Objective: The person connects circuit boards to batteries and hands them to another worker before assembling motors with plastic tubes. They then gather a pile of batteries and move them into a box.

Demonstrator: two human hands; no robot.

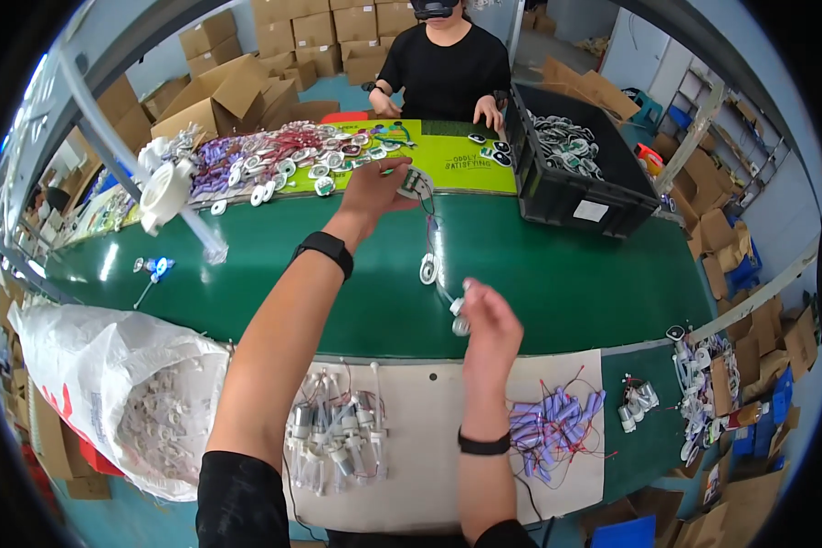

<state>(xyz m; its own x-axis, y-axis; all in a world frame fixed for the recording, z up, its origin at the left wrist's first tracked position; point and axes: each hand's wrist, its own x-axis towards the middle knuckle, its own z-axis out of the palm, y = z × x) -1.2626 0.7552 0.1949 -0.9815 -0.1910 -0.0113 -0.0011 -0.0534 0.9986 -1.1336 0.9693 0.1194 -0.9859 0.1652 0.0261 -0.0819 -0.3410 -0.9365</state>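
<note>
Your left arm stretches far out over the green belt [557,274], and your left hand [374,187] pinches a small white part [415,183] at its far side, near the heap of parts [274,160]. Thin wires [432,239] hang from it down to a white disc [428,268] on the belt. Your right hand [489,324] is raised nearer you, fingers closed on a small white piece [458,306].

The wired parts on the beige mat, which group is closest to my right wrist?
The blue cylinders with red wires, just right of the right hand's wristband; the clear grey motor parts lie further left.
</note>
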